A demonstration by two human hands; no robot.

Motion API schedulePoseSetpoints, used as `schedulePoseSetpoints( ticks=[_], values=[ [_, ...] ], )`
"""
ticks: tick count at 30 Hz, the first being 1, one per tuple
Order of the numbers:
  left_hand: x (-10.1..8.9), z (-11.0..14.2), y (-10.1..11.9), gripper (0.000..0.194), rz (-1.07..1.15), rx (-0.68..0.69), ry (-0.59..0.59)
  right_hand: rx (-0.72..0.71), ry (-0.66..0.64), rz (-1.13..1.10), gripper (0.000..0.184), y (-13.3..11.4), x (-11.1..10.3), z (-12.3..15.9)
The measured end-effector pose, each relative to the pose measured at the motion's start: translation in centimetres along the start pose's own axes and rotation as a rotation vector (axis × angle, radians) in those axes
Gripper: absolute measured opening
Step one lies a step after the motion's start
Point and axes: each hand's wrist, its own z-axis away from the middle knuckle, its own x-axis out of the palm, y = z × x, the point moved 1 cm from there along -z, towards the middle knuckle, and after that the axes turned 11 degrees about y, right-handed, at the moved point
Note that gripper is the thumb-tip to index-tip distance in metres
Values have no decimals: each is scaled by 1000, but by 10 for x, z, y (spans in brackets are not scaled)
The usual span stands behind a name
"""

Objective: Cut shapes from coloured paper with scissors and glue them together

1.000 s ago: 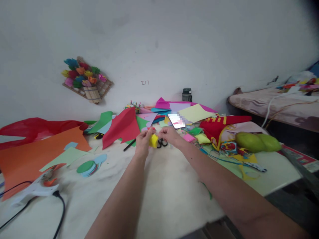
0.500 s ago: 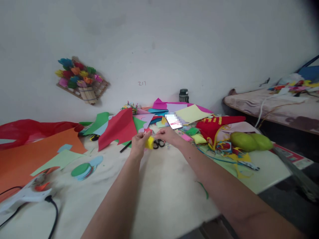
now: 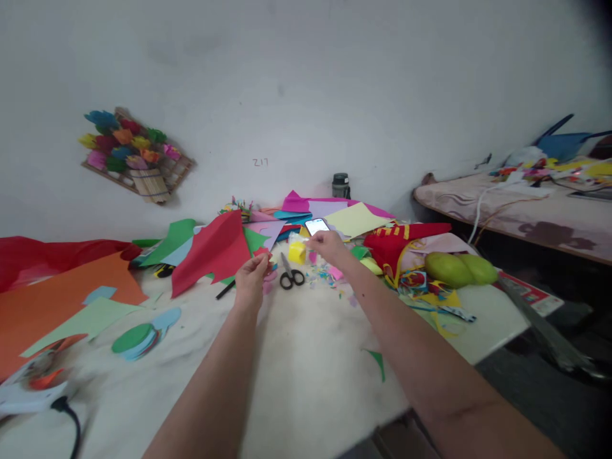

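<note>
My left hand (image 3: 251, 280) is closed, pinching a small red piece of paper (image 3: 262, 252) at its fingertips. To its right, my right hand (image 3: 329, 247) pinches the clear plastic edge of a small yellow item (image 3: 297, 253); whether that is a bag or a wrapper I cannot tell. A pair of scissors (image 3: 291, 277) with black handles lies on the table between the hands, blades pointing away. Behind the right hand a phone (image 3: 317, 226) shows a lit screen. Tiny paper scraps (image 3: 319, 275) are scattered below the right hand.
A large red sheet (image 3: 213, 252) and an orange sheet (image 3: 62, 299) cover the left side. Cut circles (image 3: 131, 339) lie at front left, near a white power strip (image 3: 33, 398). Green fruit (image 3: 459, 269) sits at right. A dark bottle (image 3: 340, 185) stands by the wall.
My hands have moved apart. The yellow item, previously beside my left fingers, now hangs from my right hand, and the scissors show more fully. The view has shifted slightly right.
</note>
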Motion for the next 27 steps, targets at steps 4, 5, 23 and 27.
schedulePoseSetpoints(
  ticks=[4, 5, 23, 27],
  values=[
    [0, 0, -3, 42, 13, -27, -34, 134, 136, 118, 28, 24, -25, -12],
    [2, 1, -4, 42, 14, -26, -45, 174, 140, 174, 31, 30, -31, -13],
    [3, 8, 3, 75, -24, 26, -149, 262, -86, -382, 21, -10, 24, 14],
    [0, 9, 8, 59, -52, -48, -123, 231, -179, -354, 16, -25, 33, 29]
  ],
)
